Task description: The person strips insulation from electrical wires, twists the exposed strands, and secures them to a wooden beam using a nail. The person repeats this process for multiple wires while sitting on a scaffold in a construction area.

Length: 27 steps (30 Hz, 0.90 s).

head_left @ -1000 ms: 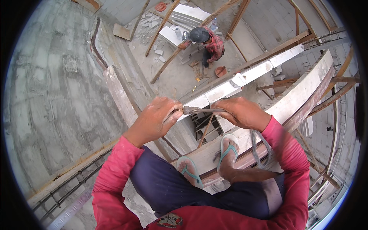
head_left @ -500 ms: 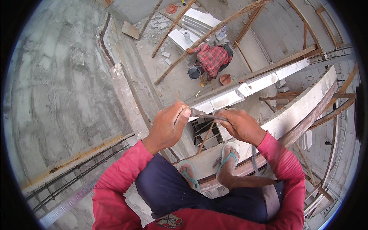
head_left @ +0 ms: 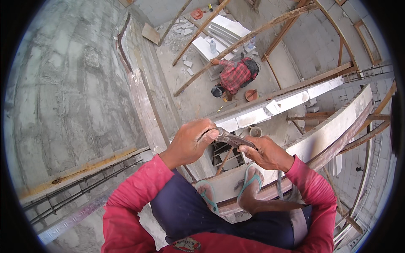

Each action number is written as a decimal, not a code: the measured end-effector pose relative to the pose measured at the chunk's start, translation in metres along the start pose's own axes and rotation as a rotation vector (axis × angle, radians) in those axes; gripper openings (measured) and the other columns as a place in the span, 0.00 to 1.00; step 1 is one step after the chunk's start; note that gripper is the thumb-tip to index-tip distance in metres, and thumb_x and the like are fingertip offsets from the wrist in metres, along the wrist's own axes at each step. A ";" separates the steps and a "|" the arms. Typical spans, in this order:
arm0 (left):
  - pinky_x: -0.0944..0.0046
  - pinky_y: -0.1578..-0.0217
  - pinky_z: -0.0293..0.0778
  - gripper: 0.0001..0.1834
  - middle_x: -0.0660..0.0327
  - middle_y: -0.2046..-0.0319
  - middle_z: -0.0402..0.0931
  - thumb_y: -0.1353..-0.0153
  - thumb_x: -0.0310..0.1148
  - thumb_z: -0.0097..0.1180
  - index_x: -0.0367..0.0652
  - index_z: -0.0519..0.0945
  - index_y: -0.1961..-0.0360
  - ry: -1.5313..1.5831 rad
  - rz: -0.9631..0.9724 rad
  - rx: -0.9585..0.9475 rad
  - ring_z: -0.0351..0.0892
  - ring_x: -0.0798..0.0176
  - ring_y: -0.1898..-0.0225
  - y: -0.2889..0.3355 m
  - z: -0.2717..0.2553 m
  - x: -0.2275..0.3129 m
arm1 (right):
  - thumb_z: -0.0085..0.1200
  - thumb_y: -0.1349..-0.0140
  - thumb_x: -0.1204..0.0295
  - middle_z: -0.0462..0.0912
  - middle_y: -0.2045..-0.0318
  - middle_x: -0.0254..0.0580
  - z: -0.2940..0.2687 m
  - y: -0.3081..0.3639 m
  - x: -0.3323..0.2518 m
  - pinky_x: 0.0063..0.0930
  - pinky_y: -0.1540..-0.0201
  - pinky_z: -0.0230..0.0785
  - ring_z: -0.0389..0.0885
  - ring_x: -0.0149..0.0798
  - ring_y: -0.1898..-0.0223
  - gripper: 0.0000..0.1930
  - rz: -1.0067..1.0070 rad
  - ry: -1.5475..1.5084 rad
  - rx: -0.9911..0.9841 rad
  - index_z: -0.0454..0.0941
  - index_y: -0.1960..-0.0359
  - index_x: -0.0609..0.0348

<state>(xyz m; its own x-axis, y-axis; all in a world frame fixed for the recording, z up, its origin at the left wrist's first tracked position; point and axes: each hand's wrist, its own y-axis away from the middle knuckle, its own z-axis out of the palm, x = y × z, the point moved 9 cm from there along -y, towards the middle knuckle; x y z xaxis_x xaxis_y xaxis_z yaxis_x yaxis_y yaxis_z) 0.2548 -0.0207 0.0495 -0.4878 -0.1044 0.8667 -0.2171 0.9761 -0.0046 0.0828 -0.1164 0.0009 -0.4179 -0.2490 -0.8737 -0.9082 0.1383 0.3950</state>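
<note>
A dusty, dark metal hand tool (head_left: 231,138), long and flat with a thicker head, spans the gap between my hands. Its exact kind is hard to make out. My right hand (head_left: 268,152) is closed round the handle end, thumb along the top. My left hand (head_left: 192,141) is closed at the head end, thumb pressed against the curled fingers, and that tip is partly hidden. Both hands are held up in front of my knees, above the pale beam (head_left: 274,158) where my sandalled feet rest.
Below and ahead, a person in a red checked shirt (head_left: 237,78) bends over the floor beside an orange bucket (head_left: 251,95). White panels (head_left: 228,26) lie stacked behind. Slanting wooden poles (head_left: 253,33), a row of white blocks (head_left: 291,102) and a rebar cage (head_left: 84,185) surround me.
The tool has turned between my hands, so its broad side now shows and its handle slopes down rightward. My right hand is slightly lower and further right. The whole view has shifted a little.
</note>
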 end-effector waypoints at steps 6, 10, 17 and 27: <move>0.53 0.65 0.73 0.23 0.51 0.71 0.74 0.18 0.45 0.45 0.36 0.82 0.59 -0.020 0.004 0.022 0.77 0.47 0.71 0.004 -0.004 0.004 | 0.49 0.18 0.48 0.71 0.79 0.33 0.022 0.004 0.005 0.33 0.72 0.62 0.68 0.31 0.77 0.24 0.067 -0.355 -0.146 0.80 0.54 0.60; 0.53 0.66 0.72 0.23 0.51 0.72 0.73 0.17 0.44 0.43 0.36 0.81 0.60 0.020 0.013 0.008 0.75 0.48 0.72 0.005 -0.004 0.010 | 0.46 0.17 0.45 0.69 0.76 0.25 0.046 0.018 0.008 0.23 0.73 0.59 0.64 0.23 0.75 0.25 0.248 -0.639 -0.297 0.78 0.55 0.57; 0.52 0.66 0.72 0.24 0.46 0.73 0.71 0.17 0.45 0.43 0.35 0.78 0.61 0.056 -0.139 -0.057 0.73 0.45 0.72 0.009 0.004 0.003 | 0.61 0.24 0.52 0.66 0.77 0.24 0.052 0.022 0.011 0.26 0.77 0.63 0.67 0.23 0.77 0.20 0.283 -0.554 -0.241 0.71 0.58 0.55; 0.51 0.65 0.72 0.22 0.48 0.75 0.72 0.17 0.45 0.45 0.36 0.78 0.60 -0.105 -0.148 0.162 0.74 0.42 0.73 0.010 -0.015 -0.002 | 0.72 0.37 0.62 0.79 0.66 0.41 -0.024 0.025 -0.054 0.46 0.64 0.80 0.86 0.50 0.70 0.25 -0.344 0.657 0.551 0.78 0.43 0.59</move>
<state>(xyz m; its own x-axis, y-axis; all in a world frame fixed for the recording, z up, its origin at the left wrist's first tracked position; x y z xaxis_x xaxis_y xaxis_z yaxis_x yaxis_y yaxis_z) 0.2665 -0.0082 0.0551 -0.5241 -0.2716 0.8072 -0.4211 0.9065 0.0315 0.0825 -0.1227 0.0650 -0.2092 -0.8314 -0.5147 -0.9159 0.3510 -0.1947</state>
